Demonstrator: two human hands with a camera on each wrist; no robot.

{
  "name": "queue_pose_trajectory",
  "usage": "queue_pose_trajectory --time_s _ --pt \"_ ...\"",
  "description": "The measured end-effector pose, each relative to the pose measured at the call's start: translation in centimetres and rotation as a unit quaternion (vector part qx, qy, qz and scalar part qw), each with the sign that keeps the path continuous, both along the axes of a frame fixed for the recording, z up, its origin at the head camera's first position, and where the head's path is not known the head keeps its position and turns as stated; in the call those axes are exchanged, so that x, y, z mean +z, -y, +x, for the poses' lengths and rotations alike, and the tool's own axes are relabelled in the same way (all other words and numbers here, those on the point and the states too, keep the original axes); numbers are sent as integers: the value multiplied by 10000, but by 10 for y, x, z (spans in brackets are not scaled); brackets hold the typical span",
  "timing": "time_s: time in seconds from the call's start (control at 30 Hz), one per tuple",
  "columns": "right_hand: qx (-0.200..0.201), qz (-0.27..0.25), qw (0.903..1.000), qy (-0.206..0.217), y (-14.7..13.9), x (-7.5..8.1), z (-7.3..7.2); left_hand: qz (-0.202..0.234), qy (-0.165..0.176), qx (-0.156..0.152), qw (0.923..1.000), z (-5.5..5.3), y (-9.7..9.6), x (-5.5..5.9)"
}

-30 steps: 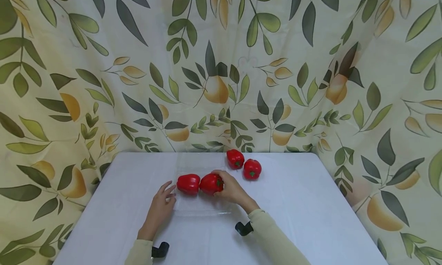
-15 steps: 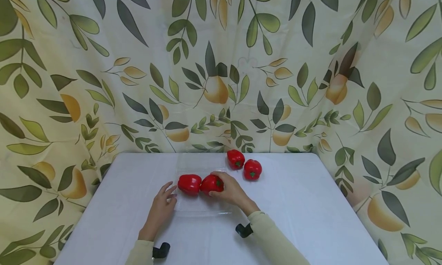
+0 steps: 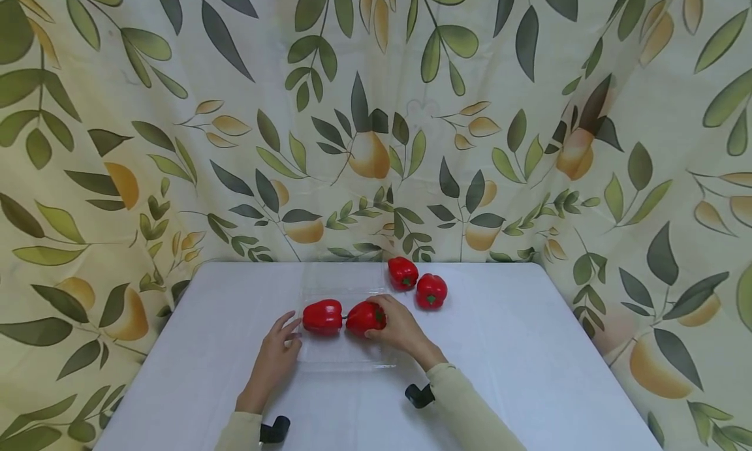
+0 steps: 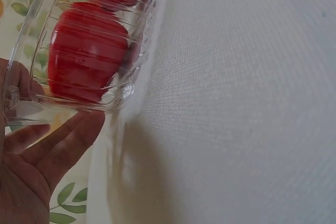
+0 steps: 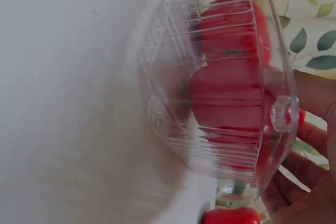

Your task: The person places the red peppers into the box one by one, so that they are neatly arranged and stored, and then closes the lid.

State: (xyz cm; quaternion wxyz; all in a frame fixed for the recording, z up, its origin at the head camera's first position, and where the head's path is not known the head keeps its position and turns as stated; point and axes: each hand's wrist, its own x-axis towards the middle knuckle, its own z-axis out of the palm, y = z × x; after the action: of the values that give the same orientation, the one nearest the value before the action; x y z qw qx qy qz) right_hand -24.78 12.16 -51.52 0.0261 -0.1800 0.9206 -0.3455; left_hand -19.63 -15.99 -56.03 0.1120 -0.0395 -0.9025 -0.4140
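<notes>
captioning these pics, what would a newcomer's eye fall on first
Probably the two bright red peppers in the clear plastic container, the right hand gripping the one on the right. Next, two more red peppers outside it, near the back edge of the white table.

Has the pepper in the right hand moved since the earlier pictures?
Yes, rightward: the held pepper now sits farther from the left pepper.

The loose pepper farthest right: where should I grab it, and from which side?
Probably around the fat sides of the rightmost pepper, coming from the near right: its green stem faces the head camera, and another loose pepper crowds its far left.
</notes>
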Motion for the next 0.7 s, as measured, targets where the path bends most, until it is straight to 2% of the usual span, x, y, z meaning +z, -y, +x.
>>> queue_pose_trajectory --time_s 0.53,0.7 --pt "-38 203 9998 33 4 2 4 65 204 -39 9998 -1 1 -1" --pt "-242 265 9994 -23 6 0 4 78 238 6 9997 -1 1 -1"
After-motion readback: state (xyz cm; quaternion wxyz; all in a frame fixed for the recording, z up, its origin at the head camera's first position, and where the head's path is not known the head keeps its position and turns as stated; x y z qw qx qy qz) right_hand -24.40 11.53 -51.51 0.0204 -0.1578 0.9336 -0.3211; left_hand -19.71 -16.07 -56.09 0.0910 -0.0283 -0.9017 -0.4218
